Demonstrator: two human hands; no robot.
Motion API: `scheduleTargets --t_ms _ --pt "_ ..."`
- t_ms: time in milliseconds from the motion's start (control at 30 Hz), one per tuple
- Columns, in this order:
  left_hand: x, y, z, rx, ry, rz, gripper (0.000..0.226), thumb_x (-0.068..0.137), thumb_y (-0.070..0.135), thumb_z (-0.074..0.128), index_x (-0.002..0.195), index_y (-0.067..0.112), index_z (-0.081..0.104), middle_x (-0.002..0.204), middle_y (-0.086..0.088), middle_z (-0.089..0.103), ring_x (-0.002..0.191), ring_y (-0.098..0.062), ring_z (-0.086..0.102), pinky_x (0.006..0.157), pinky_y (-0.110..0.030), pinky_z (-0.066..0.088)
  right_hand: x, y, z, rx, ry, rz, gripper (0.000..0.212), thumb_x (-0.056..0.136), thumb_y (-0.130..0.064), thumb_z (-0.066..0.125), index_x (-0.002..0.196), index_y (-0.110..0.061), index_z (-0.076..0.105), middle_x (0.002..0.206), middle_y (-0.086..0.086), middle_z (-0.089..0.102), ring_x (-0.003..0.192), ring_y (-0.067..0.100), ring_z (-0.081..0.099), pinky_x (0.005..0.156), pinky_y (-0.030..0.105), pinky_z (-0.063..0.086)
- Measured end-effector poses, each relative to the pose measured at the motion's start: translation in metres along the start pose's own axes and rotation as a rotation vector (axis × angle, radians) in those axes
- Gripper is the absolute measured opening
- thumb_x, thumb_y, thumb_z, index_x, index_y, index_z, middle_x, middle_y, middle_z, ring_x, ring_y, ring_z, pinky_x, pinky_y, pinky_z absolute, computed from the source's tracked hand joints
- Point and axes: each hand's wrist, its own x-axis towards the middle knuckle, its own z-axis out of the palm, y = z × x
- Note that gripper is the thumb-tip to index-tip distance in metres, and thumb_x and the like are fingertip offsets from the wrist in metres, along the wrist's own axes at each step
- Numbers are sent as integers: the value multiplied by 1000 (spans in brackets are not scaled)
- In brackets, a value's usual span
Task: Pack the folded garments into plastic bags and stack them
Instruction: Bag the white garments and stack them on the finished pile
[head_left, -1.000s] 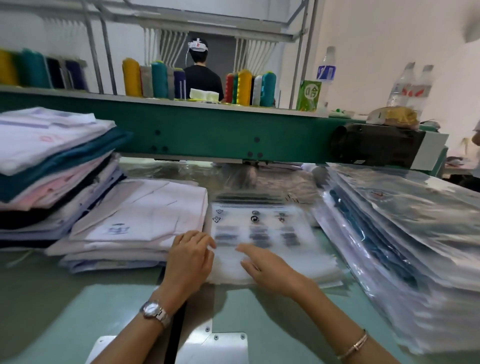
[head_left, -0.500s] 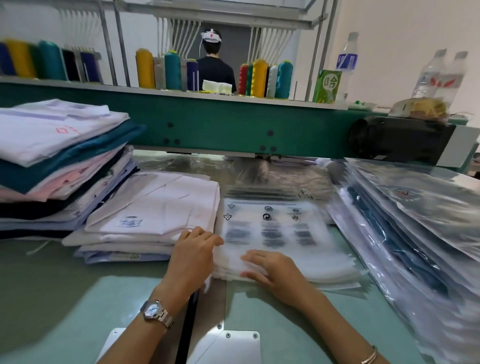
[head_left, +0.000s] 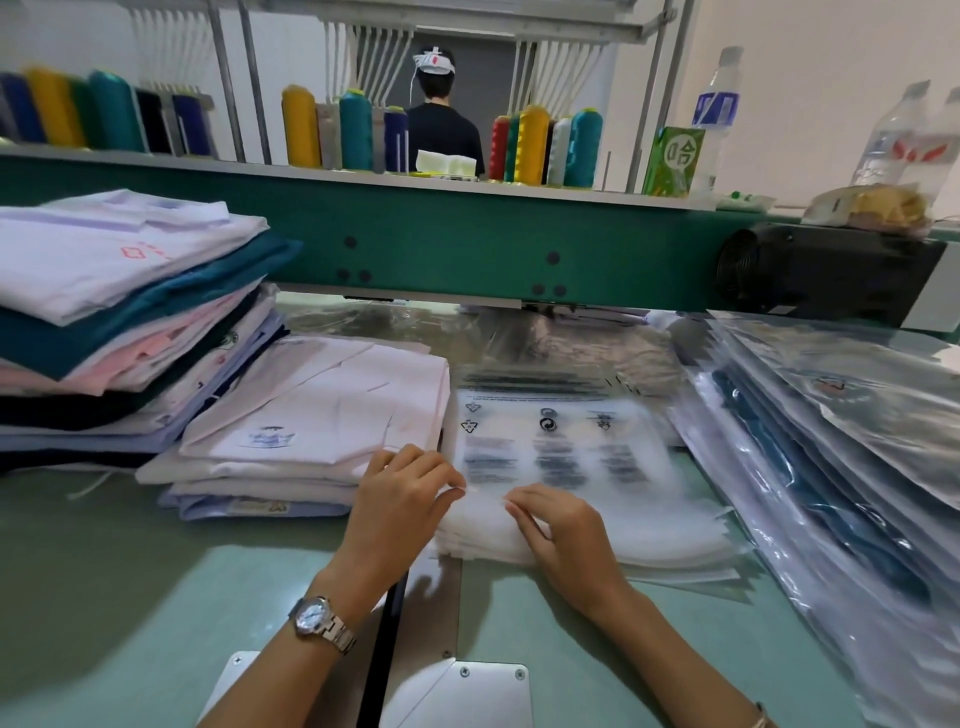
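Note:
A pile of empty printed plastic bags (head_left: 582, 457) lies flat on the table in front of me. My left hand (head_left: 402, 499) and my right hand (head_left: 563, 535) both pinch the near edge of the top bag, fingertips a short gap apart. Just left of the bags sits a low pile of folded white garments (head_left: 311, 415). Further left rises a taller pile of folded garments (head_left: 119, 301) in white, teal, pink and dark colours. On the right a slanted stack of bagged garments (head_left: 841, 457) fills the table edge.
A green machine beam (head_left: 467, 244) crosses the back, low over the table, with thread cones (head_left: 535, 145) and water bottles (head_left: 717, 114) on top. A black motor housing (head_left: 826, 275) sits at the right. A person stands behind, back turned. A metal plate (head_left: 467, 691) lies near me.
Both hands drew back to the near edge of the bag pile and their fingers curled from flat into a pinch on the top bag. The view shifted slightly.

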Motion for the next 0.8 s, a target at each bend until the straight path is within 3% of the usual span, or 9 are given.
scheduleTargets --t_ms 133,233,500,633,800 --pt "-1 -1 -1 7 20 -4 10 78 24 81 79 26 72 82 14 68 78 -15 61 72 -29 36 3 -10 8 -44 45 -49 18 88 -17 68 105 -14 72 105 -4 71 97 15 65 83 30 51" --pt "0 -1 -2 -3 13 41 10 77 26 82 78 26 72 80 14 68 77 -15 61 72 -29 36 7 -15 12 -103 63 -154 25 88 -23 69 110 -13 70 105 -2 70 96 17 65 81 32 51" --pt "0 1 0 17 13 102 15 73 24 85 73 27 70 77 15 66 70 -15 59 67 -28 33 9 -16 12 -236 126 -245 11 90 -23 66 84 -14 69 79 -1 58 75 19 53 67 28 40" --pt "0 -2 2 14 16 43 19 71 19 86 72 27 69 77 15 65 70 -16 58 64 -32 41 11 -10 4 -337 108 -315 15 87 -23 65 75 -14 65 75 -1 51 71 19 46 65 28 33" --pt "-2 -16 1 29 21 -73 21 71 15 85 72 26 67 76 15 64 69 -16 55 65 -28 32 4 8 -15 -426 61 -302 19 84 -22 66 68 -15 60 69 -2 46 67 20 43 60 32 35"
